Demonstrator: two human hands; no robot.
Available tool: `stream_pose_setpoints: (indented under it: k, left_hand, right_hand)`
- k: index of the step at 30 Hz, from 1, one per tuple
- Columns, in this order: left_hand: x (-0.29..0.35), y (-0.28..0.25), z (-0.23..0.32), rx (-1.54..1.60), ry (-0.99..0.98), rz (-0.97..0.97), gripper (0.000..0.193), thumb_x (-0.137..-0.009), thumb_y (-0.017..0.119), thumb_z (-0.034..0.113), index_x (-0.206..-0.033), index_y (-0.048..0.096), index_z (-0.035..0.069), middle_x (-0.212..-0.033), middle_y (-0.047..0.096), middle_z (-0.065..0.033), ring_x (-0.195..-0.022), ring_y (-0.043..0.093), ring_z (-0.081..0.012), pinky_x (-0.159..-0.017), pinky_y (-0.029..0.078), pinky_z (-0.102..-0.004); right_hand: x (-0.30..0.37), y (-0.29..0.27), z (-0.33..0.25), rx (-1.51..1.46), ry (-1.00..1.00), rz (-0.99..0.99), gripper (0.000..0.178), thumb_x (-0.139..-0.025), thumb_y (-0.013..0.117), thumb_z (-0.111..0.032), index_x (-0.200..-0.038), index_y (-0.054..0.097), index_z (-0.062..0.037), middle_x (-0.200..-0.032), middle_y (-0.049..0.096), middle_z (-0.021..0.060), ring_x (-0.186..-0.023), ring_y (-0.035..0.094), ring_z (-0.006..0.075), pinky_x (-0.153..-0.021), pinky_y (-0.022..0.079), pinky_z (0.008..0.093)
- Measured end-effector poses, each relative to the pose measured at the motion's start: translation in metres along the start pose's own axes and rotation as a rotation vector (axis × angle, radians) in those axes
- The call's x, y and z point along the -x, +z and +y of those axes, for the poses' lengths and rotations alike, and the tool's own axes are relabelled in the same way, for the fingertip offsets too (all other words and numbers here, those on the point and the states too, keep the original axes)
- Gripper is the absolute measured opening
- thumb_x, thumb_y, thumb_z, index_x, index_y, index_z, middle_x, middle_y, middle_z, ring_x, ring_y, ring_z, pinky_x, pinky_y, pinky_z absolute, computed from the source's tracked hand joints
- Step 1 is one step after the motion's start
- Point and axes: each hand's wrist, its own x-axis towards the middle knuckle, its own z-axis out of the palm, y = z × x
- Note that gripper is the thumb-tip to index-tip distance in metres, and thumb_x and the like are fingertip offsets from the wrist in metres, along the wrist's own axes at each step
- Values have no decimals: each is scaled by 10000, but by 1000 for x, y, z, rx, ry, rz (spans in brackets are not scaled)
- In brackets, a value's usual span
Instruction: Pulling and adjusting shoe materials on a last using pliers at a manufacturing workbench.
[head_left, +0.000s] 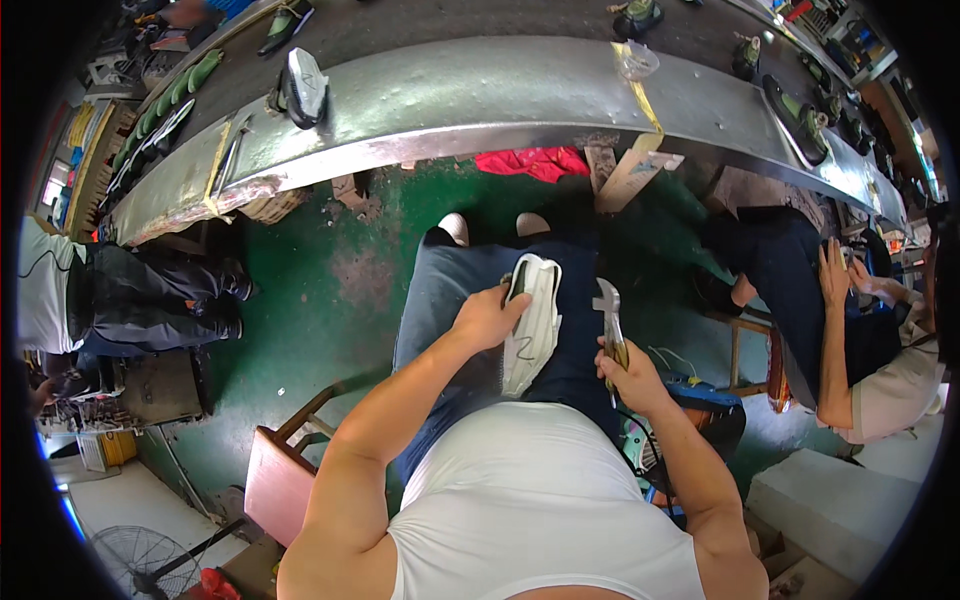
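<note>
A shoe (534,335) lies over my thighs, its pale underside turned up and a dark pen mark on it. My left hand (490,317) is closed round its left edge, the thumb lying on the pale surface. My right hand (632,377) grips the handle of metal lasting pincers (608,305), a little to the right of the shoe. Their curved head points away from me and does not touch the shoe. The palm hides part of the handle.
Ahead runs a metal-edged workbench (450,90) carrying several shoes, one a pale-bottomed shoe (305,88) at left. A red cloth (533,162) lies beneath it. People sit at both sides. A pink-seated chair (278,485) stands behind left, near a fan (145,570).
</note>
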Motion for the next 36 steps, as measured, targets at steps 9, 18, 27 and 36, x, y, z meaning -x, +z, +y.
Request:
stream_pose_setpoints:
  k: [9, 18, 27, 36]
  left_hand:
    - [22, 28, -45, 892, -18, -322, 903, -734, 488, -150, -1579, 283, 92, -1408, 549, -93, -1205, 566, -153, -1026, 435, -286]
    - [54, 63, -64, 767, 265, -222, 980, -796, 552, -79, -1574, -42, -28, -1624, 193, -190, -1499, 199, -238, -1208, 161, -316]
    - [65, 54, -32, 1421, 5, -217, 688, -1037, 340, 357, -1589, 106, 18, -1599, 291, -161, -1453, 318, -245, -1177, 268, -338]
    - [20, 92, -57, 666, -108, 436, 546, -1077, 314, 401, -1362, 568, 10, -1245, 636, -274, -1188, 609, -400, -1031, 454, -399]
  right_hand:
    - [-24, 25, -16, 563, 46, -210, 271, -962, 584, -262, -1058, 571, -9, -903, 669, 265, -886, 653, 459, -769, 500, 497]
    - [-31, 10, -78, 1012, -301, -433, 333, -873, 592, -62, -1174, 554, 75, -1183, 624, 271, -1091, 626, 387, -921, 502, 450]
    - [-69, 33, -111, 1356, -151, -827, 211, -915, 607, -188, -945, 638, 19, -865, 689, 226, -872, 668, 415, -772, 520, 510]
    - [-23, 58, -15, 862, -284, -298, 281, -884, 644, -209, -1079, 579, -17, -949, 652, 219, -878, 645, 420, -784, 514, 502]
